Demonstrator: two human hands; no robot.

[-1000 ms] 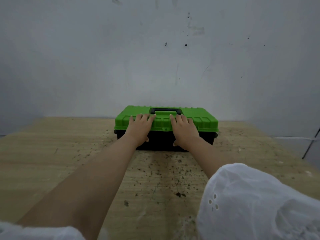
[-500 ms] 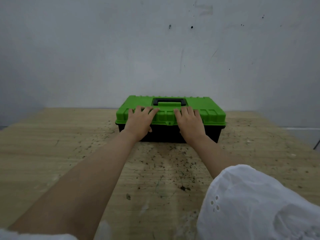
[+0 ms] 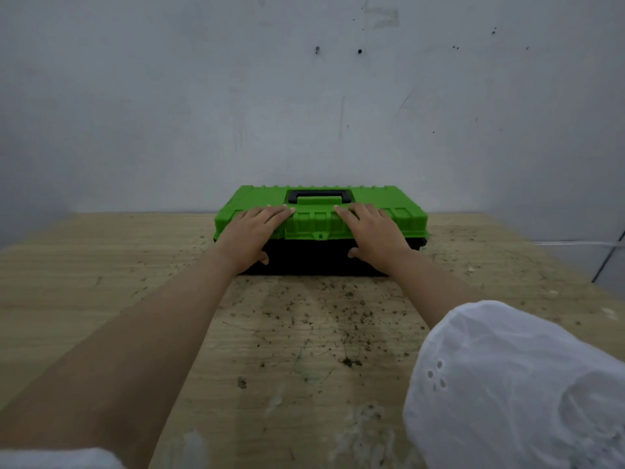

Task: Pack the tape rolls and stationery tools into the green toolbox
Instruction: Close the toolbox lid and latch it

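The left hand (image 3: 252, 235) lies flat on the left half of the lid, fingers straight and relaxed, thumb down against the black front. The green toolbox (image 3: 321, 225) sits closed at frame centre on the far edge of the wooden table (image 3: 101, 272), under both sets of fingers. The right hand (image 3: 375, 235) mirrors it right of the latch, fingers extended flat and clasping nothing.

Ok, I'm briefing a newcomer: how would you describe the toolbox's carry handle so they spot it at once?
Look at the wooden table against the grey wall; at its far edge sits a toolbox with a green lid and black base. Centred on the lid's top lies the handle, the only black part on the green.
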